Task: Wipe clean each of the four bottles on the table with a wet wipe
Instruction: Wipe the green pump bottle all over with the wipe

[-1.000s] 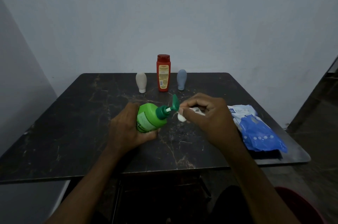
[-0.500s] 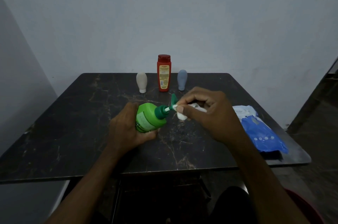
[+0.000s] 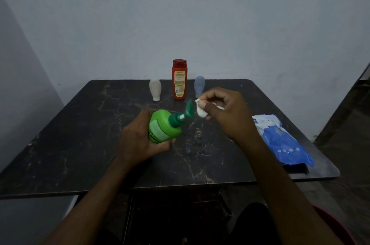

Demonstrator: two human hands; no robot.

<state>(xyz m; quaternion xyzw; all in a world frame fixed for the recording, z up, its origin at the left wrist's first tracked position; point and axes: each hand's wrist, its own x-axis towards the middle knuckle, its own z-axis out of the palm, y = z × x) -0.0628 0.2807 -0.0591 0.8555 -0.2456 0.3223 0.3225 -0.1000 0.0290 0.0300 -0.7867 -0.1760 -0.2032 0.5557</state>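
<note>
Wipe [image 3: 200,112] now higher against pump head [image 3: 190,107]

table [image 3: 80,144]: dark marble-look top, pale veins
wall [image 3: 180,14]: plain bluish grey, behind it
red thing [image 3: 336,222]: bottom right, can't tell what

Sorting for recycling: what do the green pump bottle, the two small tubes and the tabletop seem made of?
Green pump bottle: looks like glossy hard plastic, by its smooth sheen. Whitish tube and blue-grey tube: matte, likely soft plastic or silicone. Tabletop: dark, pale-veined marble look; stone or laminate, unclear.
</note>
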